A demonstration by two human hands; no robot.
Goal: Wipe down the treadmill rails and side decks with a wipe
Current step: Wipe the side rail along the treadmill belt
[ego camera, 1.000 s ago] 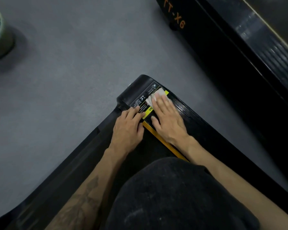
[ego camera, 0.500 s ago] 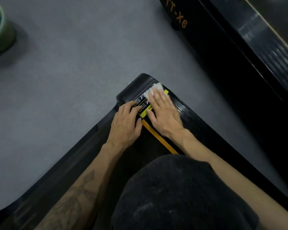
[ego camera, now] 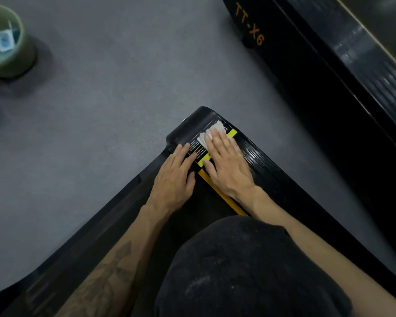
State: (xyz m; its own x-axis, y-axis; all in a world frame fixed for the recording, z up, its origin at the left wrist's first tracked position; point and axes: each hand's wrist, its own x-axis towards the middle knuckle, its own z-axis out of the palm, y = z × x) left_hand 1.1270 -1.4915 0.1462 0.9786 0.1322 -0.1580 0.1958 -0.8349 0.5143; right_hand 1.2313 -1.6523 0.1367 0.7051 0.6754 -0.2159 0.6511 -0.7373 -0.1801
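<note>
At the far left a green waste bin point(ego camera: 7, 42) stands on the grey floor point(ego camera: 105, 92), well apart from the work, with what looks like a discarded wrapper point(ego camera: 4, 40) inside; likely it waits there for the used wipe. Further right, the left hand point(ego camera: 174, 177) lies flat with straight fingers on the black end cap point(ego camera: 192, 124) of the treadmill, holding nothing; by my reading it serves as a brace to steady the crouched body. Just beside it, the right hand point(ego camera: 226, 161) presses the white wipe point(ego camera: 212, 133) down with extended fingers, palm flat so the pressure spreads over the cloth. The wipe sits under the fingertips on the warning label point(ego camera: 198, 152) at the rear corner of the ribbed side deck point(ego camera: 265, 165), its crumpled edge sticking out ahead of the fingers. An orange strip point(ego camera: 224, 197) runs along the deck's inner edge, under the wrist. At the right a second black machine marked TT-X6 point(ego camera: 249, 26) stands apart, untouched
</note>
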